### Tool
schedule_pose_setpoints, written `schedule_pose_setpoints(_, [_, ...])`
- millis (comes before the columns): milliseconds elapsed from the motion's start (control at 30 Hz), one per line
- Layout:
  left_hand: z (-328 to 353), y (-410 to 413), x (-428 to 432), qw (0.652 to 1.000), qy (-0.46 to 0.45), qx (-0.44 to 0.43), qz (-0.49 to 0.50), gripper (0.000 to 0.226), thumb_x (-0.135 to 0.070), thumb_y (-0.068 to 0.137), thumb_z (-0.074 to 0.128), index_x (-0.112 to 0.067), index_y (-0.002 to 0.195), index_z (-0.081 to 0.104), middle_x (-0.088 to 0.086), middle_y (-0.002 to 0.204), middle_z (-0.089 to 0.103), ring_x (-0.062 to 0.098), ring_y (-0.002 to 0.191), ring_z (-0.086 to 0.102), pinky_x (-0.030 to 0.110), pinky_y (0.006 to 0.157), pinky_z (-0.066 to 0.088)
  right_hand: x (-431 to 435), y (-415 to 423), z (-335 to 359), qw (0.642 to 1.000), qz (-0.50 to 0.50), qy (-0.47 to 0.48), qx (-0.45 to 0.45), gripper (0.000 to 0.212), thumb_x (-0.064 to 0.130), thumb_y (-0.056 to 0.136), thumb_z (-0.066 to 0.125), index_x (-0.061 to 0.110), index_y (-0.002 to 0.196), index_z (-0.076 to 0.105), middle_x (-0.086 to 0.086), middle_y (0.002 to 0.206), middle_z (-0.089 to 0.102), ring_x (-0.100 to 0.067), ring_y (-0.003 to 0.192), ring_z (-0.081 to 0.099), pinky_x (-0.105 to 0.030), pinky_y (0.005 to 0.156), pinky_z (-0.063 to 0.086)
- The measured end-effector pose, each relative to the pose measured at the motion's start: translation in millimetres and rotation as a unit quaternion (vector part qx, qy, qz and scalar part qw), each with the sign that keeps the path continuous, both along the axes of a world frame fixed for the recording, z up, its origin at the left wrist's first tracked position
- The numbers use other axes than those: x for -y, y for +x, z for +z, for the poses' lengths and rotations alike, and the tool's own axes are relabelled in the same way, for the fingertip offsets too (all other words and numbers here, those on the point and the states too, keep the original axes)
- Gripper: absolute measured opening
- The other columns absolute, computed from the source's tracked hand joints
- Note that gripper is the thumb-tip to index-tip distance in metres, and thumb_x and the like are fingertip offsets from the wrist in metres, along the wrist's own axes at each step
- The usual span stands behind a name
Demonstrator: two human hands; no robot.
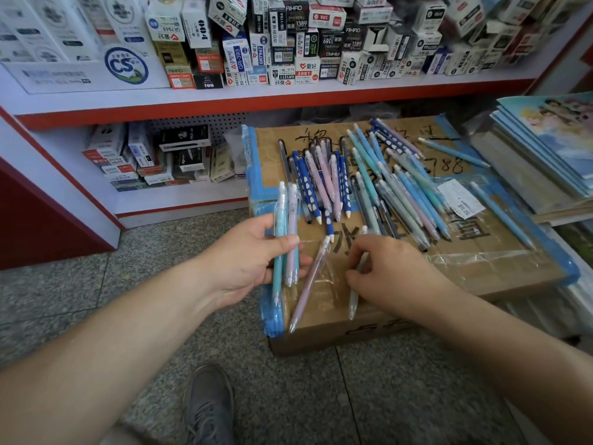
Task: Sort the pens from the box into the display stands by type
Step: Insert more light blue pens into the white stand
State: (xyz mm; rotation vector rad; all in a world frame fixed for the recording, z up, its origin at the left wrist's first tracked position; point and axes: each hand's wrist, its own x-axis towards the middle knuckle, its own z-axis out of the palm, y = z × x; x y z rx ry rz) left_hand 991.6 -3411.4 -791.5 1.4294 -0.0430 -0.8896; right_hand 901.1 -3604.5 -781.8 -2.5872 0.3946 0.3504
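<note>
While your left hand grips a few wrapped pens and your right hand pinches a pale pen at the box's front edge, the heap on top lies unsorted.

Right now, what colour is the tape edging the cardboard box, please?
The tape is blue, seen best in the head view.

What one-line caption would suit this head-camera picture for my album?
Left hand holds wrapped pens while right hand pinches a pale pen on a cardboard box.
</note>
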Motion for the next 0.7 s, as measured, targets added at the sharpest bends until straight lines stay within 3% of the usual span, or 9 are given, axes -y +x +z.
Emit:
schedule_pose_setpoints(100, [-1.4, -1.2, -3.5, 1.000, 0.002, 0.006, -0.006, 0.031, -0.001, 0.099, 0.055, -0.010, 0.128, 0.060, 0.028, 0.124, 0.063, 0.029, 0.095, 0.074, 0.037, 0.074, 0.064, -1.4, -0.2, -2.1, 0.995, -0.043, 0.084, 0.040, 0.014, 0.022, 0.092, 0.069, 0.026, 0.092, 0.055, 0.004, 0.080, 0.064, -0.008, 0.066, 0.061, -0.019, 0.050, 0.045])
schedule_pose_setpoints(200, [-1.9, -5.0, -3.4, 1.000, -0.016, 0.002, -0.023, 0.030, -0.002, 0.099, 0.055, -0.009, 0.128, 0.061, 0.027, 0.123, 0.066, 0.031, 0.099, 0.073, 0.042, 0.080, 0.063, -10.7, 2.1, -0.4, 0.950, -0.112, 0.271, 0.104, 0.018, 0.016, 0.090, 0.075, 0.016, 0.097, 0.058, -0.010, 0.078, 0.070, -0.025, 0.067, 0.069, -0.041, 0.061, 0.061])
schedule_pose_setpoints(333, [-0.6, -9.8, 0.9, 0.998, -0.046, -0.001, -0.047, 0.030, -0.003, 0.100, 0.053, -0.012, 0.128, 0.062, 0.018, 0.108, 0.072, 0.030, 0.094, 0.071, 0.047, 0.085, 0.060, -26.3, 5.6, 4.2, 0.894, -0.141, 0.409, 0.118, 0.019, 0.009, 0.089, 0.074, 0.003, 0.104, 0.063, -0.014, 0.080, 0.075, -0.024, 0.066, 0.072, -0.031, 0.059, 0.059])
schedule_pose_setpoints(467, [0.6, -10.2, 0.6, 0.997, -0.064, -0.009, -0.045, 0.031, -0.002, 0.100, 0.053, -0.011, 0.128, 0.061, 0.012, 0.094, 0.071, 0.023, 0.084, 0.070, 0.038, 0.076, 0.062, -31.8, 7.3, 0.0, 0.891, -0.146, 0.408, 0.139, 0.012, 0.008, 0.087, 0.076, 0.000, 0.095, 0.071, -0.013, 0.079, 0.075, -0.020, 0.066, 0.071, -0.027, 0.061, 0.059])
schedule_pose_setpoints(600, [-0.5, -10.7, -1.7, 0.996, -0.074, -0.023, -0.045, 0.035, 0.000, 0.100, 0.052, -0.012, 0.132, 0.058, 0.014, 0.099, 0.067, 0.024, 0.088, 0.068, 0.039, 0.080, 0.060, -33.4, 8.8, -1.9, 0.901, -0.145, 0.384, 0.140, 0.016, 0.008, 0.084, 0.079, 0.007, 0.096, 0.071, -0.004, 0.077, 0.075, -0.011, 0.062, 0.069, -0.021, 0.056, 0.056])
schedule_pose_setpoints(700, [-1.3, -10.6, -3.6, 0.995, -0.080, -0.037, -0.046, 0.035, 0.002, 0.100, 0.050, -0.010, 0.132, 0.058, 0.016, 0.100, 0.066, 0.026, 0.091, 0.067, 0.040, 0.082, 0.060, -35.1, 10.7, -2.5, 0.902, -0.131, 0.387, 0.142, 0.010, 0.005, 0.085, 0.077, 0.004, 0.094, 0.073, -0.004, 0.075, 0.076, -0.008, 0.060, 0.070, -0.016, 0.053, 0.052])
